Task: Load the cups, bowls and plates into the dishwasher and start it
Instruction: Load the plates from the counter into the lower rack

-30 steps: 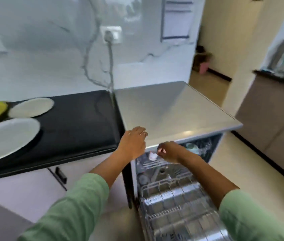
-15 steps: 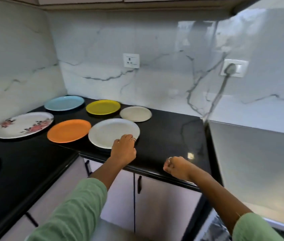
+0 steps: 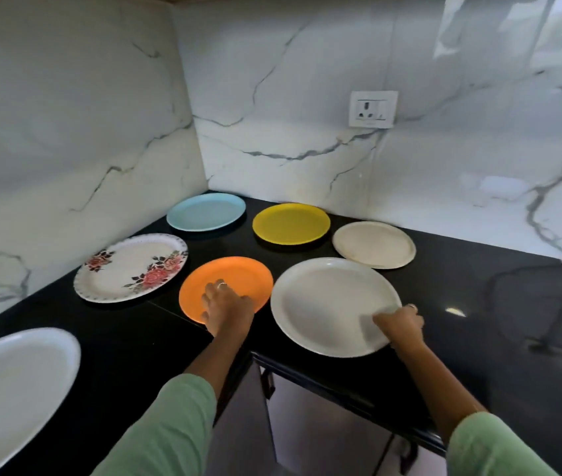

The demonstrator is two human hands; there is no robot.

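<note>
My right hand (image 3: pixel 399 323) pinches the white plate (image 3: pixel 333 305) rim; left hand (image 3: pixel 226 308) apparently rests spread on the orange plate (image 3: pixel 238 278). Lift level.

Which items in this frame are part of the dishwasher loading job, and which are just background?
Job items: orange plate under the left hand; large white plate gripped at its rim by the right hand; cream plate; yellow plate; blue plate; floral plate; white plate at left edge.

Background: wall socket; black countertop.
</note>
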